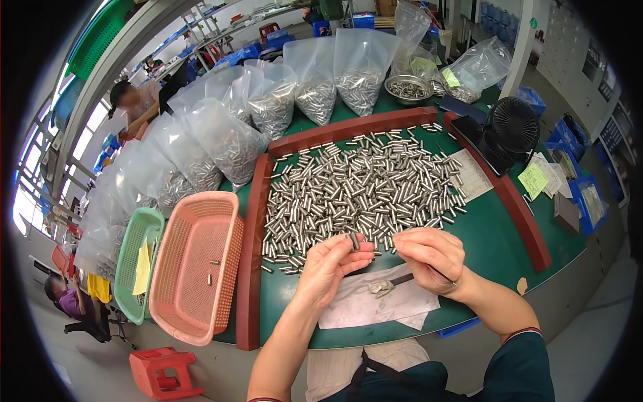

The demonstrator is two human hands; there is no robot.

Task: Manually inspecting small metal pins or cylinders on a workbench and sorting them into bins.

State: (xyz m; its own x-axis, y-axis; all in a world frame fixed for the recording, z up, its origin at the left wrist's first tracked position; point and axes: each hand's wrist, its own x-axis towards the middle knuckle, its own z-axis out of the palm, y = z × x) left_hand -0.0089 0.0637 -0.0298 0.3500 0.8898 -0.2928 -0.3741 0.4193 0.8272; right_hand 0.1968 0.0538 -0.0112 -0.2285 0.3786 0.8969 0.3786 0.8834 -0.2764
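A short steel cylinder [353, 240] sits just below the centre of the frame, pinched between the thumb and fingers of the left hand [325, 268], whose other fingers are loosely curled. Beside it, the right hand [432, 258] is closed around a thin dark rod [441, 275] that pokes out below its fingers; whether its pinched fingertips hold anything more cannot be told. Below the hands lies a white sheet [362, 311] with a small crumpled pale lump [380, 287] on it. Above them, a broad heap of loose cylinders [355, 181] covers the green tabletop [492, 244], bordered by dark red rails [249, 268] at left, top and right. At left, a pink basket [191, 241] has two cylinders inside; the narrower green basket [128, 268] next to it holds a yellow slip [143, 268], and what lies under the slip is hard to make out. Clear plastic bags [365, 67] filled with cylinders curve from the left edge to the top centre, overlapping so that the rear ones are partly hidden. A steel bowl [410, 102] at upper right is also full of cylinders. A black fan [514, 125] stands at right, and two people in the left background are small and blurred.
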